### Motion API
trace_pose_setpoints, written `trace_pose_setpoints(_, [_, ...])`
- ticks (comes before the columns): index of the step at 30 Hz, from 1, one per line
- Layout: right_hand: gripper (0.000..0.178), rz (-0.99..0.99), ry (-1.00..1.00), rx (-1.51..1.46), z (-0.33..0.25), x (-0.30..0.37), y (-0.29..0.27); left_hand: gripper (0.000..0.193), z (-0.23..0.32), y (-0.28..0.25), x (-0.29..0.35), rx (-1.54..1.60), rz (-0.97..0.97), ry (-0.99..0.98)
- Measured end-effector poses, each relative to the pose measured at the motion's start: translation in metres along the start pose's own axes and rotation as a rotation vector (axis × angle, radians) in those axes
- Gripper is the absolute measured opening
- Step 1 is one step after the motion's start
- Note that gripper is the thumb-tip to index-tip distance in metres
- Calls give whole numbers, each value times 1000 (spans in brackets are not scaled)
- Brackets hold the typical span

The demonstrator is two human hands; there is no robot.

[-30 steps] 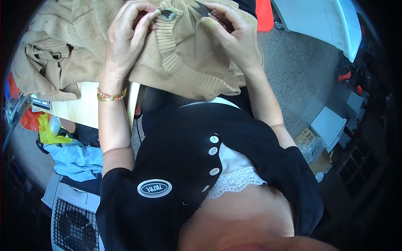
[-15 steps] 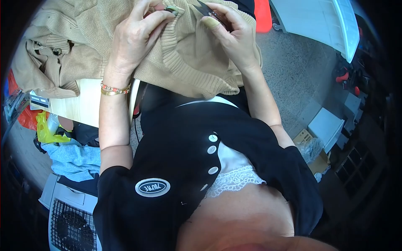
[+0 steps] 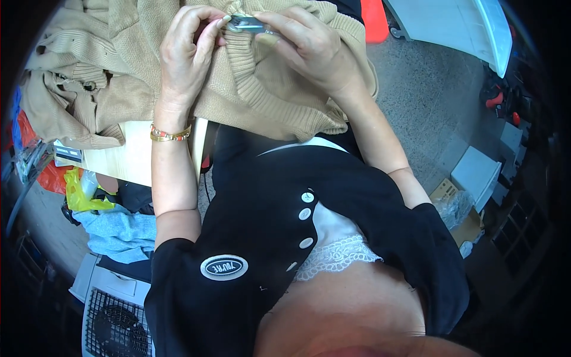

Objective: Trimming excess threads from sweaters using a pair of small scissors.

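A beige knitted sweater point(image 3: 134, 59) lies over the table edge and my lap, its ribbed band point(image 3: 241, 77) running down between my hands. My left hand point(image 3: 189, 50) pinches thumb and fingertips together at the top of that band. A small, shiny roundish thing, perhaps a button, shows partly at those fingertips. My right hand point(image 3: 312, 50) is closed on thread snips point(image 3: 248, 24), whose metal blades point left and reach my left fingertips. Whether the blades touch the knit cannot be made out.
Under the sweater is a pale wooden tabletop point(image 3: 134, 152). At left lie a yellow plastic bag point(image 3: 80, 190) and a light blue knit point(image 3: 116, 229), with a grilled fan unit point(image 3: 119, 321) below. White panel point(image 3: 458, 30) stands far right; boxes point(image 3: 476, 175) sit on the floor.
My right hand has moved left, bringing the snips' blades to my left fingertips. The left hand has dropped slightly and still pinches at the ribbed band. The whole view has shifted a little.
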State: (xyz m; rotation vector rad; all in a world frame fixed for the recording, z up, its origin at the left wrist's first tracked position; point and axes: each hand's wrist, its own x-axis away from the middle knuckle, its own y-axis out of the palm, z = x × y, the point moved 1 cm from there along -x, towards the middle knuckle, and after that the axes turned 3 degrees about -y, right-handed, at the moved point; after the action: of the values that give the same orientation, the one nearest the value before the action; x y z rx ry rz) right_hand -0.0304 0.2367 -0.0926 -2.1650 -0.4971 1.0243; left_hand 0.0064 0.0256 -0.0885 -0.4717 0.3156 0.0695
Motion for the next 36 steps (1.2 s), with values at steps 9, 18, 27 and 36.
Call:
trace_pose_setpoints(9, [41,47,-52,110,1,-1,13,8,3,1,-2,10,22,-9])
trace_pose_setpoints(18, [35,76,21,-152,9,2,8,8,1,3,-2,192,63,-97])
trace_pose_setpoints(27, [28,380,343,-880,20,11,-3,51,38,19,-18,-753,92,-70])
trace_pose_setpoints(36, [29,332,577,-961,3,16,-16,30,50,22,-21,-874,52,-146])
